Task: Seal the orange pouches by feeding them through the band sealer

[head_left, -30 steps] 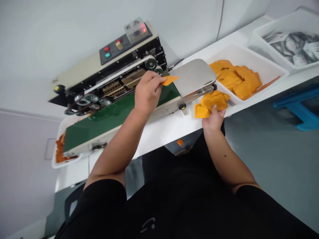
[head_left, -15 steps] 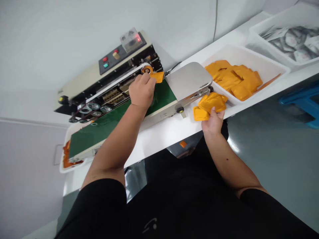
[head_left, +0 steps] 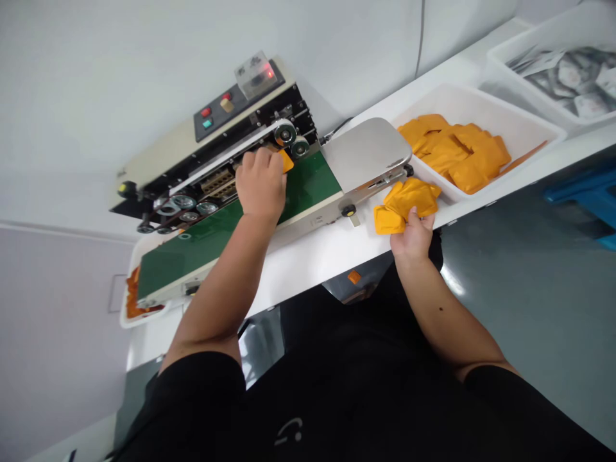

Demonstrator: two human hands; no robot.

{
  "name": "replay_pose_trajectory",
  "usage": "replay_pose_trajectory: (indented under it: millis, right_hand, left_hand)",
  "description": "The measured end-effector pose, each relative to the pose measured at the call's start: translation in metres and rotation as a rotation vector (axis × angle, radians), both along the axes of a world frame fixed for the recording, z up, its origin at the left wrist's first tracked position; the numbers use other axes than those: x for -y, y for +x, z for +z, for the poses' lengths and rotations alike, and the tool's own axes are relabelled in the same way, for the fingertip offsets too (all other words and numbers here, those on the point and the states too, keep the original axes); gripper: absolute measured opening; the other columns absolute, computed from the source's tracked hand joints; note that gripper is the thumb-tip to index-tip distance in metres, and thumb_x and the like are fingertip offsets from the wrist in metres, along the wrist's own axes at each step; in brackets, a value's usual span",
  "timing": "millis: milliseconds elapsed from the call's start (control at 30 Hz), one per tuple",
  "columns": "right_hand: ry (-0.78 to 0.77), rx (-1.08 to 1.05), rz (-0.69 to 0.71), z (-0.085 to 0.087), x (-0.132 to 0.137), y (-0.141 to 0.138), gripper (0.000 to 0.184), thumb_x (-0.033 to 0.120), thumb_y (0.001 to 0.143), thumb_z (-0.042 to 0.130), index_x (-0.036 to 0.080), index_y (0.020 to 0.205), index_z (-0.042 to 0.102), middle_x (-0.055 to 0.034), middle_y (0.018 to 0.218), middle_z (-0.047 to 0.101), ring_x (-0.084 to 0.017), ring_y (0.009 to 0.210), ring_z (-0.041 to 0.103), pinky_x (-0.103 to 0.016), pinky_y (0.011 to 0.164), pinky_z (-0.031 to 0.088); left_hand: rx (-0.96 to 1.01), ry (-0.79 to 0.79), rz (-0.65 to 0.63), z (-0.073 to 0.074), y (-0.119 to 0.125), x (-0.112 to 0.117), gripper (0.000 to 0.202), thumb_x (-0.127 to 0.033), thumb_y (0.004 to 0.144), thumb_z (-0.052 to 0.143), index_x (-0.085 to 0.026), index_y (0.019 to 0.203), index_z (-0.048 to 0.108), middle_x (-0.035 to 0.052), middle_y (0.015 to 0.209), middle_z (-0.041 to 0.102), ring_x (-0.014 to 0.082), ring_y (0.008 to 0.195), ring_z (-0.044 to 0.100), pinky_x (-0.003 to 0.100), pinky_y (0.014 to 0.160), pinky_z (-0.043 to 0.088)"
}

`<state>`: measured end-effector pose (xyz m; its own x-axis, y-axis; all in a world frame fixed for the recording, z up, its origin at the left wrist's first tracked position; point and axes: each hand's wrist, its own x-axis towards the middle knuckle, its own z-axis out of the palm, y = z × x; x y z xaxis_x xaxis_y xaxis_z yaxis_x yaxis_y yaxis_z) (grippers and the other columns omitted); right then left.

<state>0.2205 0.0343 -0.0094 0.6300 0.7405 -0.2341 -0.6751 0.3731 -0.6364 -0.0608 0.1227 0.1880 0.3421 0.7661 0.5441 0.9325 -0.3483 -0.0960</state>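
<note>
My left hand (head_left: 261,185) is closed at the sealing slot of a band sealer (head_left: 168,151), above its green conveyor belt (head_left: 310,187). A corner of a small orange pouch (head_left: 287,161) sticks out on the right side of its fingers; the rest of that pouch is hidden. In my right hand (head_left: 412,239), fingers and thumb grip a bunch of orange pouches (head_left: 409,197) in front of the white table's edge, beside a metal plate (head_left: 366,154) at the belt's right end.
A white bin (head_left: 534,128) full of orange pouches stands right of the plate. Behind it another bin (head_left: 495,54) holds grey-and-white packets. Left of the belt, a bin (head_left: 126,314) contains orange pieces. A blue stool (head_left: 582,196) stands at the right; an orange piece (head_left: 354,277) lies below the table.
My left hand has moved slightly left along the sealer with the pouch, uncovering the rollers at the machine's right end. My right hand keeps its hold on the bunch, nearly still.
</note>
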Motion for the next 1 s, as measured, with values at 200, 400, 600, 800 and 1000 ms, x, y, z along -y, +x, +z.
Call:
replay_pose_trajectory:
  millis: [200,400,600,800,1000]
  right_hand:
    - [-0.015,-0.100,0.067,0.005,0.011,-0.001,0.031,0.020,0.100,0.068,0.032,0.128,0.067,0.0009,0.136,0.078,-0.017,0.123,0.079,-0.046,0.119,0.061]
    - [-0.038,-0.156,0.191,0.014,0.031,-0.008,0.025,0.022,0.103,0.068,0.031,0.126,0.070,0.0002,0.129,0.080,-0.017,0.118,0.080,-0.045,0.116,0.063]
    - [-0.091,-0.228,0.223,0.019,0.039,-0.011,0.021,0.017,0.106,0.065,0.029,0.122,0.071,-0.0006,0.122,0.082,-0.017,0.114,0.081,-0.044,0.115,0.064]
    - [-0.106,-0.281,0.244,0.022,0.033,-0.009,0.026,0.016,0.109,0.060,0.030,0.128,0.071,-0.0005,0.122,0.082,-0.018,0.116,0.080,-0.047,0.116,0.063]
    - [-0.134,-0.304,0.484,0.025,0.034,-0.013,0.032,0.019,0.109,0.058,0.032,0.136,0.069,-0.0004,0.125,0.083,-0.020,0.117,0.080,-0.049,0.116,0.063]
  left_hand:
    - [-0.078,-0.033,-0.355,-0.043,0.044,0.084,0.024,-0.043,0.110,0.062,-0.024,0.122,0.071,0.0121,0.120,0.077,0.0308,0.111,0.070,0.049,0.096,0.052]
    - [-0.246,-0.213,-0.616,-0.111,0.110,0.118,0.029,-0.025,0.113,0.056,-0.019,0.140,0.068,0.0139,0.144,0.075,0.0295,0.138,0.067,0.043,0.106,0.055]
    - [-0.194,-0.145,-0.695,-0.136,0.112,0.106,0.023,-0.018,0.114,0.055,-0.022,0.129,0.072,0.0085,0.127,0.082,0.0261,0.127,0.075,0.041,0.098,0.060]
    - [-0.057,-0.036,-0.786,-0.139,0.090,0.109,0.021,-0.017,0.113,0.059,-0.023,0.128,0.072,0.0077,0.128,0.082,0.0270,0.130,0.076,0.047,0.101,0.066]
    - [0.054,-0.205,-0.750,-0.132,0.084,0.102,0.025,-0.017,0.113,0.058,-0.026,0.132,0.073,0.0104,0.140,0.079,0.0269,0.146,0.067,0.051,0.117,0.060]
